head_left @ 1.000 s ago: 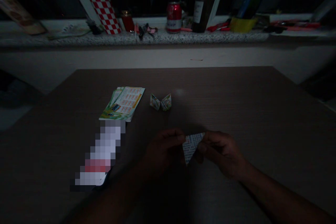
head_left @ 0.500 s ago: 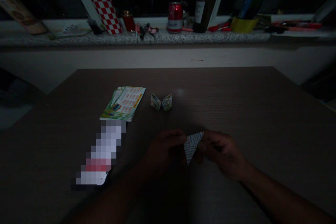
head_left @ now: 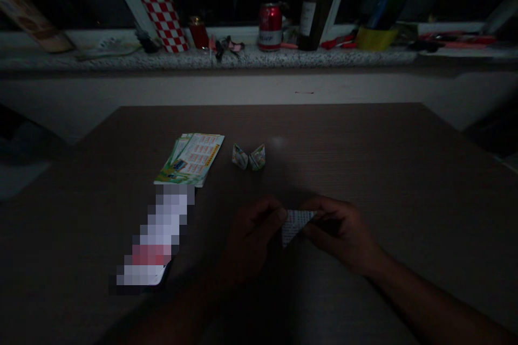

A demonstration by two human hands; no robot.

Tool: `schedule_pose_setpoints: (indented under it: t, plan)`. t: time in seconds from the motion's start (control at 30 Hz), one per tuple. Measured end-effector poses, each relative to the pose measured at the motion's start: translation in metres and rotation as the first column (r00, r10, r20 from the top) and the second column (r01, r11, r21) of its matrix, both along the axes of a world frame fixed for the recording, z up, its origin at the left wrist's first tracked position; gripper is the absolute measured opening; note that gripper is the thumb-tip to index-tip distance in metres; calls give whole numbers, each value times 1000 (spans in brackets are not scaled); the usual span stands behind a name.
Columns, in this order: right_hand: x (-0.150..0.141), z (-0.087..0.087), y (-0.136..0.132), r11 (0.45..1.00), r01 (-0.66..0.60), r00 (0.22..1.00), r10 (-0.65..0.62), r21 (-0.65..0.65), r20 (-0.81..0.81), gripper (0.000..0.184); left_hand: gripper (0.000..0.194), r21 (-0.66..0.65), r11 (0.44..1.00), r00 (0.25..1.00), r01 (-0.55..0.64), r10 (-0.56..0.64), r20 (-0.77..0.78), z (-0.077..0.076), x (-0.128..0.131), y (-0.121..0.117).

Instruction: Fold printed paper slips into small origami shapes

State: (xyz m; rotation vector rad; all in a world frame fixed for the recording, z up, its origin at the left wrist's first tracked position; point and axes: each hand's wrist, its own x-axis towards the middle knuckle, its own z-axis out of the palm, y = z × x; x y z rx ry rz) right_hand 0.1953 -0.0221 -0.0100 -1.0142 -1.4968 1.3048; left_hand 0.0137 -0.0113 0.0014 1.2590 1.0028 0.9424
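Note:
Both my hands pinch a small folded paper [head_left: 294, 225], a pale printed triangle, just above the dark wooden table [head_left: 364, 151]. My left hand [head_left: 253, 234] grips its left edge with closed fingertips. My right hand [head_left: 340, 232] grips its right side, fingers curled over the top edge. Two small finished folded paper pieces [head_left: 248, 157] sit side by side on the table beyond my hands. A fanned stack of printed paper slips [head_left: 189, 158] lies to their left.
A blurred-out flat object [head_left: 156, 237] lies on the table left of my left hand. Behind the table a stone sill [head_left: 121, 59] carries a red can [head_left: 270, 26], a dark bottle [head_left: 313, 11], a red-checked roll [head_left: 162, 16] and small clutter. The room is dim.
My right fingers have moved up and over the paper's top edge, and the triangle now looks shorter and flatter. The hands stay in about the same spot.

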Motion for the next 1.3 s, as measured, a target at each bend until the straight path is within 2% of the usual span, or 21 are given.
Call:
schedule_pose_setpoints:
  t: [0.17,0.4,0.67,0.9,1.07,1.3]
  plan:
    - [-1,3,-1,1000,5,1000,-5,-1,-15,10,25,106,994,996,29,-20,-83,3,-1,-2]
    - [-1,3,-1,991,-119,985,109,-65,-137,15,24,183,982,992,53,-30,-123,0,-3,-2]
    - [-4,-2,-6,1000,-3,1000,3,-5,-18,8,25,197,979,993,51,-28,-117,-3,-3,-4]
    - [-6,0,-6,995,55,998,-52,80,-44,19,25,209,974,991,82,-58,-117,-5,-3,-4]
    - [-6,2,-5,994,40,995,-30,101,-94,22,25,236,968,991,85,-58,-120,-8,-3,-4]
    - [-6,2,-4,989,41,998,-35,141,-46,23,24,249,963,988,103,-70,-136,-4,-3,-6]
